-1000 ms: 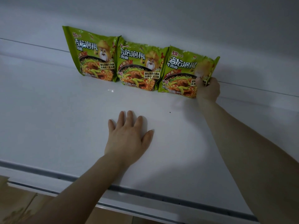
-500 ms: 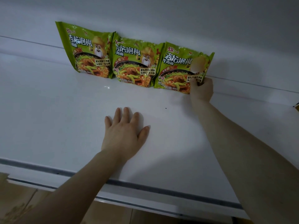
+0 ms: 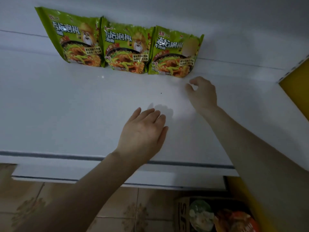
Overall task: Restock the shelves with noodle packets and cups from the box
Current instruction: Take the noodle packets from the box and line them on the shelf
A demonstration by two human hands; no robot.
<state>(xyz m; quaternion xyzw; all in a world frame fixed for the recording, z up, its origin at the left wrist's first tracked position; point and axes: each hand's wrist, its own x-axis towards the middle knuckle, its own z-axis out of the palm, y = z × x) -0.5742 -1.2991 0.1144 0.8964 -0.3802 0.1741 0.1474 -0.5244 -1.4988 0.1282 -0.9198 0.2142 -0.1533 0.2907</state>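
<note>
white shelf (image 3: 66, 114) held three noodle packets (image 3: 125, 49) at its back. left hand (image 3: 143, 133) was spread open, right hand (image 3: 203, 94) loosely curled, both empty.

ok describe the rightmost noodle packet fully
The rightmost noodle packet is a glossy green plastic pouch with white lettering and a noodle-bowl picture; glare washes out its upper right. It stands upright on the shelf, leaning on the back wall, left edge against the middle packet. The right hand is near its lower right corner, not touching.
</note>
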